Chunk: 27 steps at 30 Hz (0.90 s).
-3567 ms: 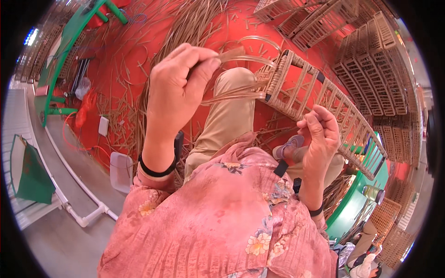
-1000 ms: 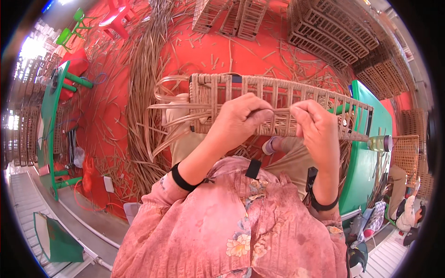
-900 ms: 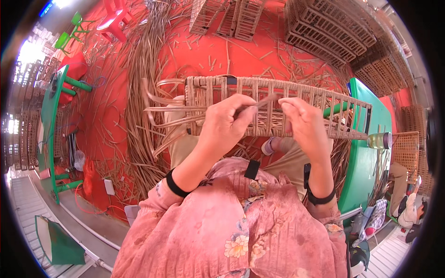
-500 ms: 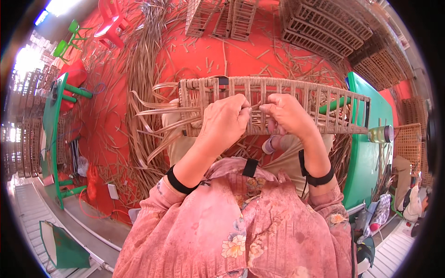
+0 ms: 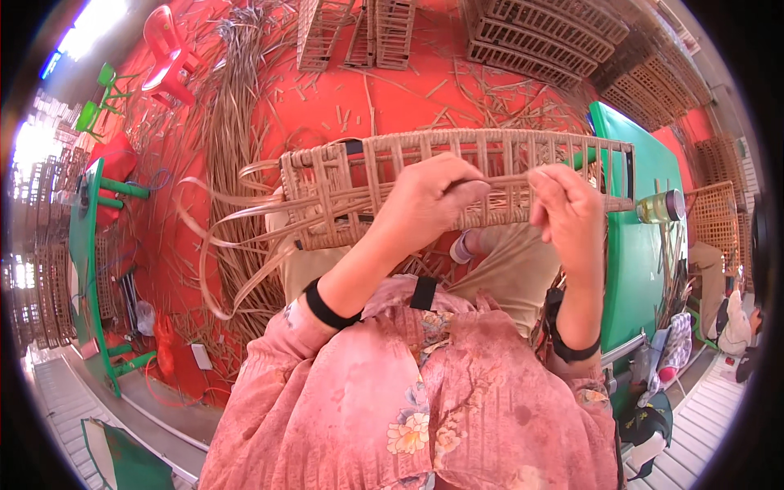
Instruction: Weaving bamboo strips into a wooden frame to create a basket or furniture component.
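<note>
A long woven basket (image 5: 333, 178) with open slats lies across my lap, its wrapped rim on the far side. My left hand (image 5: 431, 196) is closed over its middle, gripping flat brown weaving strips (image 5: 233, 211) whose loose ends loop out past the basket's left end. To the right, my right hand (image 5: 567, 208) is bent with thumb and fingers pinched together at the end of a strip stretched between the two hands. The left fingertips are partly hidden by the hand itself.
A thick bundle of strips (image 5: 233, 106) runs along the red floor on the left. Green tables (image 5: 645, 180) stand on both sides, the right one holding a lidded jar (image 5: 660, 207). Stacked baskets (image 5: 539, 37) and a red chair (image 5: 167, 61) are farther off. Someone's leg (image 5: 707, 265) shows at far right.
My hands have moved apart, the right one going rightward, with a length of strip now showing between them. The loose ends at the left have swung into wider loops. The whole view has shifted slightly.
</note>
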### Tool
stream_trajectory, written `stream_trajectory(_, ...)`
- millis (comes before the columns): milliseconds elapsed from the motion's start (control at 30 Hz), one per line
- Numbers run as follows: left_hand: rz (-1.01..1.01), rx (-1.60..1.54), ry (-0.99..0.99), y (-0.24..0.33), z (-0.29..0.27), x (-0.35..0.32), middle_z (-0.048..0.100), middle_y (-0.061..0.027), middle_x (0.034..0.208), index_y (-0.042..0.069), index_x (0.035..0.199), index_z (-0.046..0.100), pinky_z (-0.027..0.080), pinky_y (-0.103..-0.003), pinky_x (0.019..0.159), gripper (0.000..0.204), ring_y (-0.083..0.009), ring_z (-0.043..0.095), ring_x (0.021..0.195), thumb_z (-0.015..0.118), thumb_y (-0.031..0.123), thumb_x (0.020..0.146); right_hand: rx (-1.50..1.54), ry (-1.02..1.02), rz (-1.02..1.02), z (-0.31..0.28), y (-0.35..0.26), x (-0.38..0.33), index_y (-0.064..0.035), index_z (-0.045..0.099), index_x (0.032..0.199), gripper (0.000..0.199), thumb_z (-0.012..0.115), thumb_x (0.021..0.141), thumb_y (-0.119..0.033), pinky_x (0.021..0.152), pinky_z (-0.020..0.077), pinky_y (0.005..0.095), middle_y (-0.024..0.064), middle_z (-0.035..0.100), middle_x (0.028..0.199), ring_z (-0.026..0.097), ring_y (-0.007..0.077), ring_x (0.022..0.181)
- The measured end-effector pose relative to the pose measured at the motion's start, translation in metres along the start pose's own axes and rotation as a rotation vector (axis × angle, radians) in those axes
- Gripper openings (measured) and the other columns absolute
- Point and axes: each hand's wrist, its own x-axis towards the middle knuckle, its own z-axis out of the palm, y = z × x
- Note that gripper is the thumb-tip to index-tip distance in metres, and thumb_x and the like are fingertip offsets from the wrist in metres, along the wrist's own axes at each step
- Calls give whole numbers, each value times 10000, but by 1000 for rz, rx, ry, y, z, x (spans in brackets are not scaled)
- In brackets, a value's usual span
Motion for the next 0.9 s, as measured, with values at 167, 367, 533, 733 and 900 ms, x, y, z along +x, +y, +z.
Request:
stream_trajectory(167, -362, 117, 118, 22, -12, -17, 560, -9, 634, 2, 835, 661, 399, -270, 544, 156, -73, 464, 592, 648, 148, 888, -9, -96, 68, 13, 34, 19, 22, 653, 1146, 305, 533, 987, -210, 449, 386, 245, 44, 602, 588, 490, 75, 456)
stream_trajectory(367, -240, 466, 65, 4, -2, -12, 593, -148, 643, 12, 784, 632, 448, -381, 584, 189, -288, 593, 607, 639, 185, 860, -158, -454, 155, 25, 39, 44, 45, 573, 885, 265, 535, 960, -207, 427, 430, 331, 134, 629, 596, 575, 194, 446)
stream_trajectory(533, -204, 416, -64, 0, 5, -3, 598, -155, 657, 18, 783, 631, 468, -417, 642, 233, -358, 613, 676, 644, 237, 858, -72, -383, 171, 27, 44, 42, 50, 603, 867, 280, 575, 943, -218, 423, 436, 340, 135, 623, 595, 578, 195, 443)
stream_trajectory(733, -98, 486, -14, 13, 23, 2, 658, -139, 936, 33, 961, 655, 498, -402, 716, 177, -328, 634, 855, 646, 191, 883, -270, 83, -155, -8, 45, 10, 0, 661, 888, 184, 606, 947, -166, 519, 436, 298, 74, 602, 588, 568, 126, 529)
stream_trajectory(900, 116, 14, -104, 3, 53, 28, 654, -130, 1009, 30, 1054, 664, 499, -334, 791, 173, -243, 644, 929, 629, 132, 919, -169, 136, -61, -35, 24, -2, -5, 677, 928, 169, 607, 951, -157, 466, 374, 265, 19, 537, 556, 480, 60, 500)
